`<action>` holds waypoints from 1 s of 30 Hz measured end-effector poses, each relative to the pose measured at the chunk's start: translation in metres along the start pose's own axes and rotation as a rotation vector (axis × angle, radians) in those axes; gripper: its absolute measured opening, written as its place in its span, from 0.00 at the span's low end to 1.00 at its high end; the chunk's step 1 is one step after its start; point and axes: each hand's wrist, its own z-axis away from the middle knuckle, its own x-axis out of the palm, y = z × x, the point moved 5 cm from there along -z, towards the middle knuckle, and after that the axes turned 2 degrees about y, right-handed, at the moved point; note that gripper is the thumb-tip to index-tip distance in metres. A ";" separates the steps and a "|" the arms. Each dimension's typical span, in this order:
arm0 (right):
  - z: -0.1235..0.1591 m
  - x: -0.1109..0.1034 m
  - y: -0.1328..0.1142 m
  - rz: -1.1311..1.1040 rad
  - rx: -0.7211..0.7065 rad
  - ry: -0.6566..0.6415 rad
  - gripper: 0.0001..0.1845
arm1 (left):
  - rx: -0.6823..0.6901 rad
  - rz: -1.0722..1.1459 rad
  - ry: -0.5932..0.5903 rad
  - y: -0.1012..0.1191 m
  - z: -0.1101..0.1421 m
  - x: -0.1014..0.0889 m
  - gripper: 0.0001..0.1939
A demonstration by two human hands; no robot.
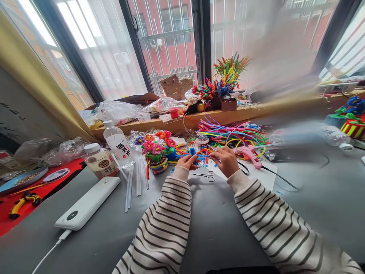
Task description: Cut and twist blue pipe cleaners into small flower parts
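A barred window [168,38] fills the back, and below it spreads the grey table [216,228]. Two striped sleeves [171,213] reach in over its near edge. At the back lies a loose heap of coloured stems [228,131] — pink, blue, green and yellow among them. A white power bank [88,205] rests at the left, its cable plugged into the near end. Behind it stand a clear bottle [118,142] and, nearer, a squatter bottle [101,163] with a cream label. Right of these, a small pot [158,165] holds bright fuzzy flowers [155,146]. A pink glue gun [251,154] lies beyond the right hand [225,160], which pinches a thin blue strand [203,155] between its fingertips. The left hand [186,161] grips a small blue bundle [193,152] in its fingers, and the strand runs across between the two hands — both held above the table, near its middle. Small scissors [209,176] lie on the table just below, between the wrists, their handles toward the right.
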 end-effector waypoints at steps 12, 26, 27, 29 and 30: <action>0.002 0.001 -0.003 -0.111 0.059 -0.008 0.10 | 0.057 -0.037 -0.097 -0.003 -0.002 0.004 0.18; 0.004 0.006 -0.006 -0.165 0.018 -0.048 0.13 | 0.143 -0.201 -0.358 -0.005 0.007 0.024 0.19; 0.004 0.006 -0.007 -0.168 0.015 -0.056 0.15 | 0.137 -0.205 -0.365 -0.005 0.007 0.024 0.19; 0.004 0.008 -0.010 -0.182 0.003 -0.083 0.17 | 0.129 -0.215 -0.381 -0.005 0.008 0.026 0.19; 0.004 0.009 -0.011 -0.194 -0.003 -0.098 0.18 | 0.126 -0.220 -0.387 -0.005 0.009 0.027 0.19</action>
